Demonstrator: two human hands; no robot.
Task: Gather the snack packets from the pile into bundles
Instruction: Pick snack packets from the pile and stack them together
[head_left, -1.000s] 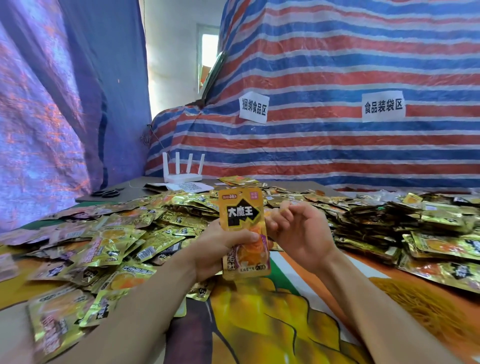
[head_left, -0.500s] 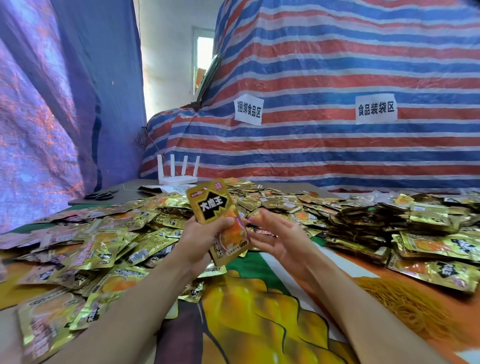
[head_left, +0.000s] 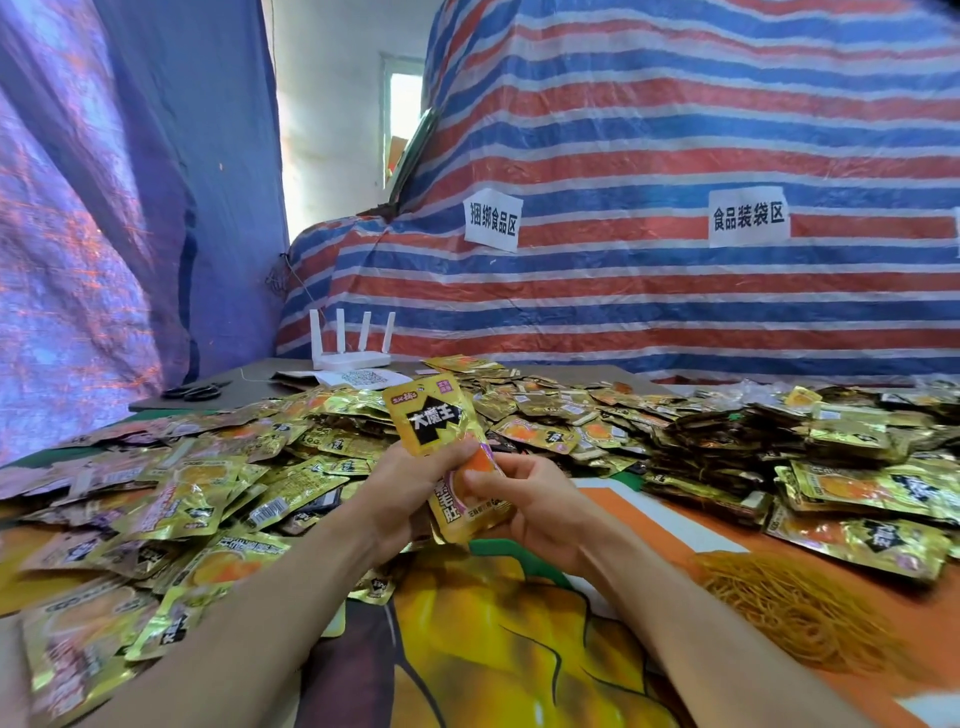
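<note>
**Hands clasp one yellow packet above the pile**

Left hand (head_left: 400, 488) grips a yellow snack packet (head_left: 436, 421) at its middle, thumb across the front just under the black arrow-shaped logo. The right hand (head_left: 540, 514) pinches the packet's lower right part, thumb on the orange print and fingers curled behind. The packet stands nearly upright, its top leaning a little to the left, held in the air over the near side of the tabletop (head_left: 519, 649). Whether more packets sit behind it I cannot tell.

Beyond and to the left spreads the loose pile (head_left: 208, 483) of gold packets, reaching the left edge of the view. To the right lies a darker heap (head_left: 727, 447) of packets, and nearer the person a mound of yellow rubber bands (head_left: 795, 603). At the far left end of the tabletop stand a white router (head_left: 350, 353) and, beside it, black scissors (head_left: 195, 391). A striped tarp (head_left: 675, 130) behind carries two paper labels (head_left: 492, 220).
</note>
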